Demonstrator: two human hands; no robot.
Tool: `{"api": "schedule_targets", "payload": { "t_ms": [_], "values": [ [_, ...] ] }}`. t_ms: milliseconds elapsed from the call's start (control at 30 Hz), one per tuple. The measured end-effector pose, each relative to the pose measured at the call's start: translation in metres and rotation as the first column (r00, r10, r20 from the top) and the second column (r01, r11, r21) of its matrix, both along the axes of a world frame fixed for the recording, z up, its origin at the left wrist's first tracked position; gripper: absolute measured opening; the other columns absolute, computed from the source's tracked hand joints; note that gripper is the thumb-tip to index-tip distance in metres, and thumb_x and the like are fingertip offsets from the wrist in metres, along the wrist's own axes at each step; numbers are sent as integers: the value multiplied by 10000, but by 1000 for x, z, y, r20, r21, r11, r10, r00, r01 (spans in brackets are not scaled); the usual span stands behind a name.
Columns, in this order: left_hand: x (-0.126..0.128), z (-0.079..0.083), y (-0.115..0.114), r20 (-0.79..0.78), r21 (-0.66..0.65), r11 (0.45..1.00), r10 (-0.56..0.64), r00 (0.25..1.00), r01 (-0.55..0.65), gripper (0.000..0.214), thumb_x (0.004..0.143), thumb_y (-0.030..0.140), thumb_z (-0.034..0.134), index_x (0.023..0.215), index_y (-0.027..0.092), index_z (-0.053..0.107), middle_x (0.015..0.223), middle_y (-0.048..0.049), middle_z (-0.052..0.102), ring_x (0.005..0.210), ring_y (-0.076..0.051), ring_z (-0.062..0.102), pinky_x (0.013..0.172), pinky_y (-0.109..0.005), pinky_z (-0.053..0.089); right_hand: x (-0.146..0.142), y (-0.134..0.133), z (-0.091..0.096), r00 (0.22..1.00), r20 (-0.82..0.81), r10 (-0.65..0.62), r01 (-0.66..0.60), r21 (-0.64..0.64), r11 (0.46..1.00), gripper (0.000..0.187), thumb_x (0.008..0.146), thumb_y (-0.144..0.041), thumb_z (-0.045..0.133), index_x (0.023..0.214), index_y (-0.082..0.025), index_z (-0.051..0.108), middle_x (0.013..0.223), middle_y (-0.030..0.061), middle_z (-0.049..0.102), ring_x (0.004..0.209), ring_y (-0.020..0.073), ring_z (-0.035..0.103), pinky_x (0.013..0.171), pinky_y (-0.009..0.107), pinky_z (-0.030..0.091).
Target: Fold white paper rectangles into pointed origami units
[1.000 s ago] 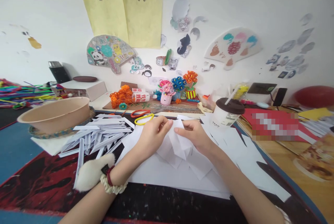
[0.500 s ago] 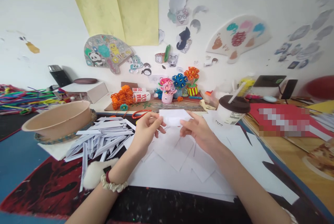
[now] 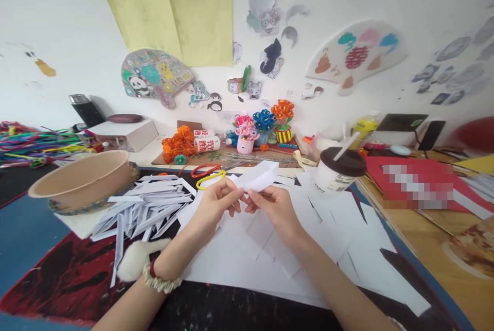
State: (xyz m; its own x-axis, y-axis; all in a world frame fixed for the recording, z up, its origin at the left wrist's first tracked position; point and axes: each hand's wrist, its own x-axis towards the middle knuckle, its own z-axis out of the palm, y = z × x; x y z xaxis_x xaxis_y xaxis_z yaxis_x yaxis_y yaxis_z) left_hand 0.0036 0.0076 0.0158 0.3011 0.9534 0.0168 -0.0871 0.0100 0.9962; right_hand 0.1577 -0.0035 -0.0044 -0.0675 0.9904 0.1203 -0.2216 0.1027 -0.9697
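A small piece of white paper (image 3: 260, 175), which looks folded, is held up above the table between both hands. My left hand (image 3: 222, 199) pinches its near left corner with thumb and fingers. Close beside it, my right hand (image 3: 272, 207) grips the lower edge, the two thumbs almost touching. Beneath the hands lie loose white paper sheets (image 3: 309, 264), overlapping one another. To the left of my left hand is a heap of narrow folded paper strips (image 3: 150, 205). Behind that hand lie yellow-handled scissors (image 3: 210, 180).
A tan bowl (image 3: 83, 179) stands at the left. A lidded drink cup (image 3: 339, 171) with a straw stands at the right, near the paper. Handmade flowers (image 3: 264, 120) line the back. A white fluffy item (image 3: 133, 261) lies by my left wrist.
Both hands have come closer together, the right one moving left. The paper, earlier held level from both ends, now slants up to the right and is gripped near its lower left.
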Motion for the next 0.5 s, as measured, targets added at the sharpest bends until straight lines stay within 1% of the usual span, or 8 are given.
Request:
{"api": "schedule_targets", "payload": {
  "t_ms": [67,133,233,333,433,467,500],
  "values": [
    [-1,-1,2,-49,27,999,-16,999,17,272,805,359,672,756,151,503,699,-9,638,520,-77,526,477,-185,388,1,0,0,1000,21,-14,14,-24,1000,333,723,-465,741,667,-139,700,583,45,662,518,156,619,530,287,503],
    [-3,-2,4,-111,81,997,-6,994,15,252,803,355,673,796,150,527,713,-6,630,532,-81,529,485,-190,394,1,0,0,998,60,-21,23,-38,999,349,702,-477,749,650,-136,694,563,43,647,485,152,601,503,287,491],
    [-4,-2,8,-202,184,983,49,978,-11,250,792,325,680,930,160,552,748,-1,623,558,-94,552,502,-201,416,3,2,0,994,108,-30,34,-37,999,355,685,-481,752,647,-134,690,549,36,627,461,143,575,484,285,476],
    [-3,3,10,-267,294,955,112,957,-30,266,813,287,644,1036,183,541,844,-16,626,601,-111,587,520,-220,444,7,5,3,991,132,-15,21,-44,999,335,699,-466,742,677,-135,691,567,29,623,478,137,569,496,281,470],
    [0,12,11,-288,380,924,150,946,-30,281,847,225,578,1111,214,485,820,7,625,572,-109,580,528,-228,453,13,6,13,979,201,46,-30,-81,996,290,710,-423,744,696,-136,696,637,49,658,540,143,590,544,283,478],
    [1,15,11,-295,414,909,182,938,-47,280,850,205,565,1110,222,464,794,20,622,555,-105,571,528,-226,446,15,7,18,972,226,68,-49,-87,995,272,724,-406,739,712,-136,702,660,55,667,561,144,594,559,282,477],
    [3,18,11,-297,449,891,219,929,-66,269,850,191,560,1092,226,448,776,30,618,547,-102,562,530,-224,439,17,7,23,969,239,60,-42,-78,996,260,733,-394,735,701,-139,698,654,50,661,563,140,587,558,277,469]
  ]
}}
